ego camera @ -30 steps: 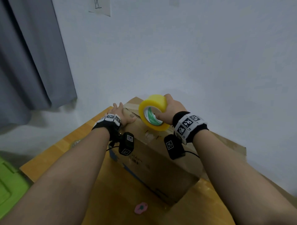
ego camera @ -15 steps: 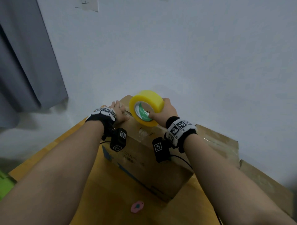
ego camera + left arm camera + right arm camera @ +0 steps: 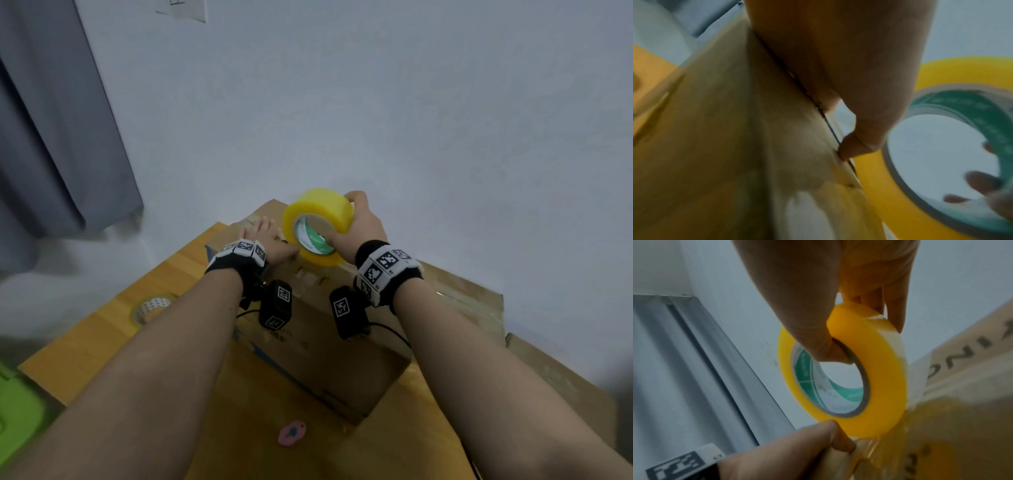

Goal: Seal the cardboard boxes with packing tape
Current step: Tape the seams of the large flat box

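Observation:
A closed cardboard box (image 3: 325, 356) stands on the wooden table (image 3: 102, 335) against the wall. My right hand (image 3: 359, 226) grips a yellow roll of packing tape (image 3: 318, 222) with the thumb through its core, holding it upright over the box top. The tape roll (image 3: 842, 379) has a green and white core. My left hand (image 3: 270, 240) lies flat on the box top just left of the roll, its thumb (image 3: 853, 146) pressing at the box's top edge (image 3: 797, 84). Clear tape shines on the box (image 3: 962, 402) below the roll.
A second roll of tape (image 3: 150, 308) lies on the table's left part. A pink cutter (image 3: 291, 433) lies near the front of the box. More flat cardboard (image 3: 565, 383) sits to the right by the wall. A grey curtain (image 3: 51, 137) hangs at left, a green object (image 3: 13, 411) below it.
My right hand has carried the tape roll farther back over the box top, towards the wall. The left hand stays on the box, its fingers now flatter.

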